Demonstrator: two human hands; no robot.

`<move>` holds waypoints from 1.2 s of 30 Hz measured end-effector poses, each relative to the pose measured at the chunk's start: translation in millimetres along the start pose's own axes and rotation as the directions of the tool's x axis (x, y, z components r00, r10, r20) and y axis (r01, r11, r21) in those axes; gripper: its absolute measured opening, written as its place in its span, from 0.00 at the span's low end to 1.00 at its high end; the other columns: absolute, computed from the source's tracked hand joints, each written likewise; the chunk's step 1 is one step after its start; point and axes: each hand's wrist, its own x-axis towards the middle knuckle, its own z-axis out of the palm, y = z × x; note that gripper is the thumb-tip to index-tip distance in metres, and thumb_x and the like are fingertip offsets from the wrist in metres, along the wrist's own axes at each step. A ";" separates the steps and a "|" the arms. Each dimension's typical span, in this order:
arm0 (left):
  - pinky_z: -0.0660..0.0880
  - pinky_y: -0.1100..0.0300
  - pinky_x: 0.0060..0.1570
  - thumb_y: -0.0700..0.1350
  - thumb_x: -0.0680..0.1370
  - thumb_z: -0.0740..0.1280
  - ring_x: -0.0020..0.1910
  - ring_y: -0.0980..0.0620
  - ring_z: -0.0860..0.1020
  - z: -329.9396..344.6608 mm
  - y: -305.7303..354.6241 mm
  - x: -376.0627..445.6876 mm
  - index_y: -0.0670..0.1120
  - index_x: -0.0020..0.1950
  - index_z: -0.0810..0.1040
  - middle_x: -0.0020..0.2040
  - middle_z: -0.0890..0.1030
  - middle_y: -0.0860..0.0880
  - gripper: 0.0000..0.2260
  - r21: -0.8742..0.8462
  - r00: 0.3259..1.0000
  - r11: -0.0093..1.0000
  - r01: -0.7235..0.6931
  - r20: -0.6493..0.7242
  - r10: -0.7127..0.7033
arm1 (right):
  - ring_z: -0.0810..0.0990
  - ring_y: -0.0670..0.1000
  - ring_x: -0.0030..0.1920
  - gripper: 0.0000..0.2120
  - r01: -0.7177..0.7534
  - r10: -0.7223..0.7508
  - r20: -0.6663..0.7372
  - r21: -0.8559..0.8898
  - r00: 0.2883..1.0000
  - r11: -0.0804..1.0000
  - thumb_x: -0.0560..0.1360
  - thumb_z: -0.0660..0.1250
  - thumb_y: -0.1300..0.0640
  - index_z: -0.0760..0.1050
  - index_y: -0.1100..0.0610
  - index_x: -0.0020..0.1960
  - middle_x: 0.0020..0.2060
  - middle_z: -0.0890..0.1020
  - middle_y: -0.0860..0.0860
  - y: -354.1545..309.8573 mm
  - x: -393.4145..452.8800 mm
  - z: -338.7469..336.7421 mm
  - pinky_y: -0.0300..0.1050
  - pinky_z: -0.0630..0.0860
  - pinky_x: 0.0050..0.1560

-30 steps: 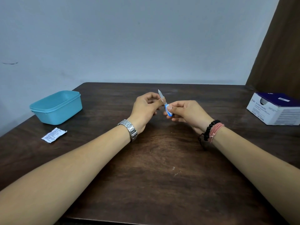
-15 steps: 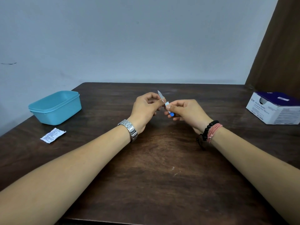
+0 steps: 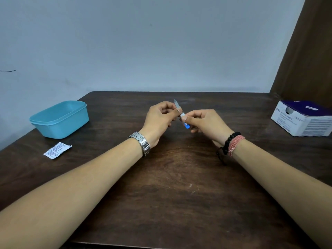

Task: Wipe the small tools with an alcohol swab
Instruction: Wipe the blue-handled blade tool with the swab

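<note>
Above the middle of the dark wooden table (image 3: 170, 186), both hands hold one small tool (image 3: 176, 103). It has a thin pointed metal blade that sticks up and a blue handle end (image 3: 186, 125) that points down. My left hand (image 3: 159, 119) pinches the blade between thumb and fingers. My right hand (image 3: 206, 123) pinches a small white swab (image 3: 182, 115) against the tool, just above the blue end. The middle of the tool is hidden by the fingertips.
A teal plastic container (image 3: 59, 123) stands at the left of the table. A torn white swab wrapper (image 3: 57, 150) lies in front of it. A white and purple box of swabs (image 3: 303, 119) sits at the right edge. A wall is behind the table.
My right fingers with the swab have shifted slightly along the tool, so less of the blue end shows than a second ago. Both hands stay in the same spot.
</note>
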 end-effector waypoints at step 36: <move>0.71 0.69 0.31 0.43 0.76 0.72 0.39 0.59 0.80 -4.3 2.6 1.7 0.47 0.43 0.79 0.39 0.81 0.49 0.04 -0.050 0.999 0.998 -0.026 -0.044 0.024 | 0.79 0.41 0.33 0.04 0.012 -0.011 0.053 -0.021 0.999 1.000 0.75 0.72 0.56 0.84 0.56 0.45 0.34 0.83 0.47 1.0 -1.0 -0.1 0.34 0.75 0.35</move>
